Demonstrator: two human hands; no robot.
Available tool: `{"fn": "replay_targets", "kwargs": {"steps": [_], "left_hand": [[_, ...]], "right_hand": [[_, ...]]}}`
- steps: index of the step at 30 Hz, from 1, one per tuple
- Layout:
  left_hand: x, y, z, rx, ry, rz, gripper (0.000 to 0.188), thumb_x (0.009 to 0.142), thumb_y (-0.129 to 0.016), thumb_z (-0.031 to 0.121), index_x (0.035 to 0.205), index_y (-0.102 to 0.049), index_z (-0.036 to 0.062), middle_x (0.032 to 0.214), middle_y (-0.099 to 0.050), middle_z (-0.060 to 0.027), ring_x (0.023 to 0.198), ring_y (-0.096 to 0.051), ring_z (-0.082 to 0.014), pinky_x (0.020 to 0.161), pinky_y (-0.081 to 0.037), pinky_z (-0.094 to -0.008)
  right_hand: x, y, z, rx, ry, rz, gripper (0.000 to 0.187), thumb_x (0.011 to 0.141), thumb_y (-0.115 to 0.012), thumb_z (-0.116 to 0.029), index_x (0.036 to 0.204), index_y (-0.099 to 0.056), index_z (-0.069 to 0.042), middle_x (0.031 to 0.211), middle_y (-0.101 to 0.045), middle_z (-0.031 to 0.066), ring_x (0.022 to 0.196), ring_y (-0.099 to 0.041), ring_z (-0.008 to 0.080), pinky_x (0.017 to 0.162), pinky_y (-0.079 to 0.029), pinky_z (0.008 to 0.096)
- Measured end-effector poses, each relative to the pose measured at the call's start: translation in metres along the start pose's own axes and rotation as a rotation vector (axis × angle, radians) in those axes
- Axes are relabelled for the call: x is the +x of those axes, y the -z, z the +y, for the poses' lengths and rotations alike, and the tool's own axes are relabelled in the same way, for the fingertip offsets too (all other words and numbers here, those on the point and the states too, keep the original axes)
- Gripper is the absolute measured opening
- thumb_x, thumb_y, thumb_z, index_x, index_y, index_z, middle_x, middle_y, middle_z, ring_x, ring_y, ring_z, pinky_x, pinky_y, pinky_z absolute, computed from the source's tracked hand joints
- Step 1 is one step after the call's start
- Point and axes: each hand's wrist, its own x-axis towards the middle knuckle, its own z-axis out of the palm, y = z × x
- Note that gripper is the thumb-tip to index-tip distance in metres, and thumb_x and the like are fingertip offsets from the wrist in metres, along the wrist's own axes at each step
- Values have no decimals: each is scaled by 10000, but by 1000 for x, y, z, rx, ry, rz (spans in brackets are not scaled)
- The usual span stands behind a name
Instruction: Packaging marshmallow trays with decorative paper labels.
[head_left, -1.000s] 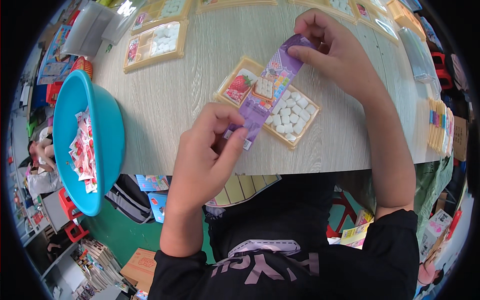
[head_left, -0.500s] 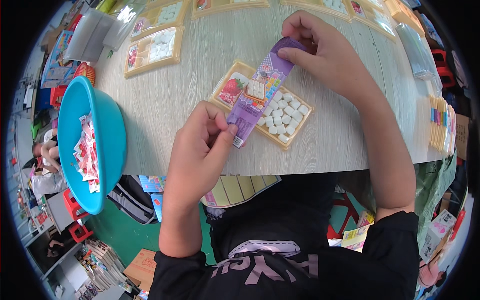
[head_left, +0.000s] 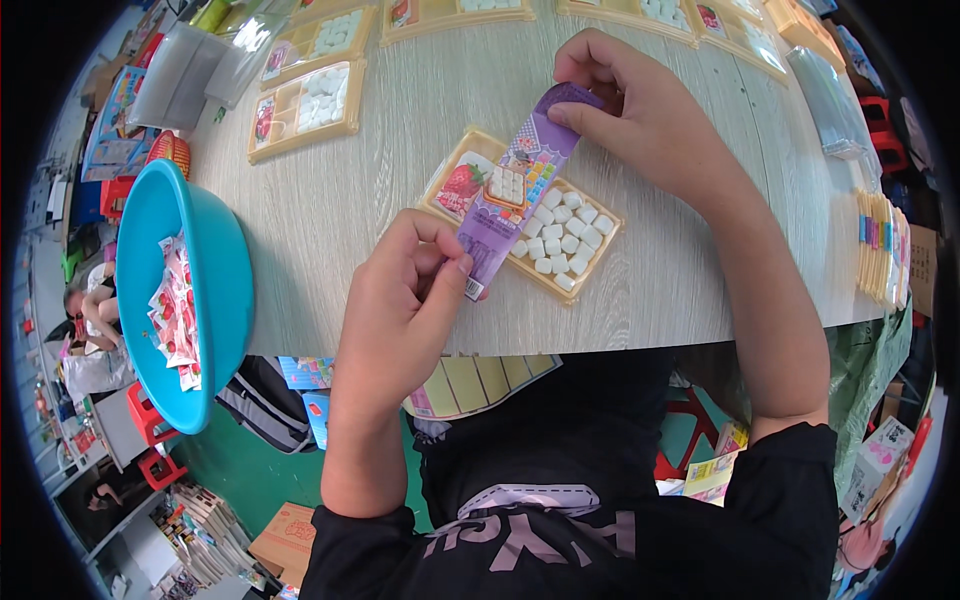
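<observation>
A purple printed paper strip is stretched slantwise between my two hands. My left hand pinches its lower end between thumb and fingers. At the upper end, which curls over, my right hand grips it in the same way. Beneath the strip a pale yellow plastic tray lies tilted on the table. White marshmallow-like pieces fill its right compartment, and a packet with a strawberry picture sits in its left part. The strip covers the tray's middle.
A blue basin with red and white packets stands at the left. Similar filled trays line the table's far side. Clear plastic covers lie at the far left, more at the right, above a row of thin cream-coloured pieces.
Both hands still hold the strip at its ends. The right hand and the strip's upper end have shifted slightly left and nearer. The tray stays under it.
</observation>
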Motion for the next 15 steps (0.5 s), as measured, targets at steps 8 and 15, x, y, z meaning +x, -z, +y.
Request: {"fn": "replay_targets", "kwargs": {"steps": [8, 15], "left_hand": [[1, 1, -2, 30, -12, -44, 89, 948, -556, -40, 998, -511, 17, 689, -555, 12, 618, -422, -12, 542, -319, -211], [0, -4, 3, 139, -39, -22, 97, 947, -560, -22, 1041, -578, -10, 687, -589, -35, 604, -474, -39, 540, -373, -229]], "right_hand": [[-1, -1, -1, -50, 9, 12, 181, 887, -701, -69, 1004, -564, -57, 914, -599, -14, 854, -546, 62, 788, -469, 228], [-1, -2, -1, -63, 14, -1, 181, 891, -698, -75, 1005, -559, -56, 907, -593, -10, 845, -541, 62, 787, -472, 231]]}}
